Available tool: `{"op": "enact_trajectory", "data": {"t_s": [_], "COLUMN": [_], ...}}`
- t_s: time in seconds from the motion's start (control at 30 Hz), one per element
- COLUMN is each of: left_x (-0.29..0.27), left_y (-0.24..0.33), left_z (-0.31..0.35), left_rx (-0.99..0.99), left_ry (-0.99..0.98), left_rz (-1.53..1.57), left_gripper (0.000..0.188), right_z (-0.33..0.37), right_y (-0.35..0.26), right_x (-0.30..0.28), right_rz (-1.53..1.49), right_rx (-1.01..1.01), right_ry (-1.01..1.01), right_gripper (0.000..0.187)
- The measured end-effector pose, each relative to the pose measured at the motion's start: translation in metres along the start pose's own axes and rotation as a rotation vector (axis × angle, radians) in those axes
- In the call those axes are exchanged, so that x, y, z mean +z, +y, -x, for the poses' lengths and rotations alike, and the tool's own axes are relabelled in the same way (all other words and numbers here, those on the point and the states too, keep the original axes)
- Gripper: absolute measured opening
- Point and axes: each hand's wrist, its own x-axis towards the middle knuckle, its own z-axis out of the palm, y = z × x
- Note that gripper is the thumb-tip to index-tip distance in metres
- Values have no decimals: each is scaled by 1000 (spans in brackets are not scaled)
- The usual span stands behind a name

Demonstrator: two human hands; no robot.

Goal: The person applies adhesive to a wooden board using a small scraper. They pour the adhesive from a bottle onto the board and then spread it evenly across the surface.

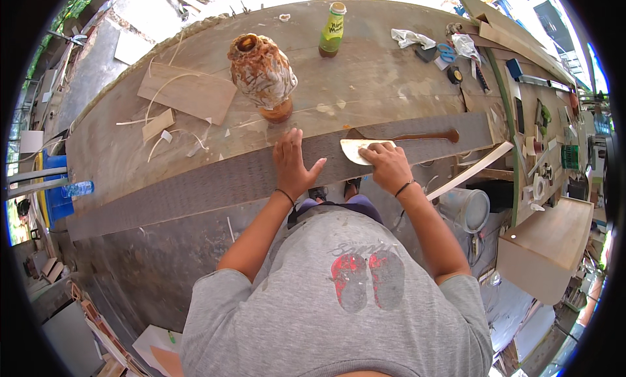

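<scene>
Stretching left and right beneath both hands' fingers, a long dark board (189, 188) is lying along the near side of the desk (385, 83). Well to the left of the left fingers and farther out, a thin rectangular plywood offcut (195, 93) is lying flat, with a small wood piece (158, 124) sitting by its near-left edge. Just beyond the left fingertips and slightly left of them, an amber jar (264, 70) is standing, thickly crusted with whitish and brown residue. The left hand (295, 165) is resting over the board, its fingers holding nothing and its thumb spreading rightward. Much farther out, between the two sets of fingers, a green-labelled bottle (332, 31) is standing. The right hand (391, 168) is pinching a flat cream-coloured spreader (355, 152), which is sitting over the board just left of those fingers. Beyond them and rightward, a brown streak (424, 136) is running along the board. Farther out to their right, blue-handled scissors (447, 52) and a black tape measure (454, 75) are lying on the desk. Right of the right fingers and nearer the body, a pale wooden strip (473, 171) is slanting above a round grey bucket (466, 209).
</scene>
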Motion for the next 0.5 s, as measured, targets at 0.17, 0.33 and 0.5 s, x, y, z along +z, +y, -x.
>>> {"op": "enact_trajectory", "data": {"t_s": [0.17,0.33,0.5], "left_x": [18,20,19], "left_y": [-10,-12,-8], "left_z": [-6,-3,1], "left_rx": [-14,51,71], "left_ry": [-206,-236,-227], "left_rz": [-141,-120,-149], "left_gripper": [82,80,83], "right_z": [10,52,77], "right_y": [2,12,6], "right_x": [-11,43,54], "right_rz": [10,151,162], "right_rx": [-49,-116,-62], "right_ry": [70,151,74], "right_gripper": [40,50,50]}}
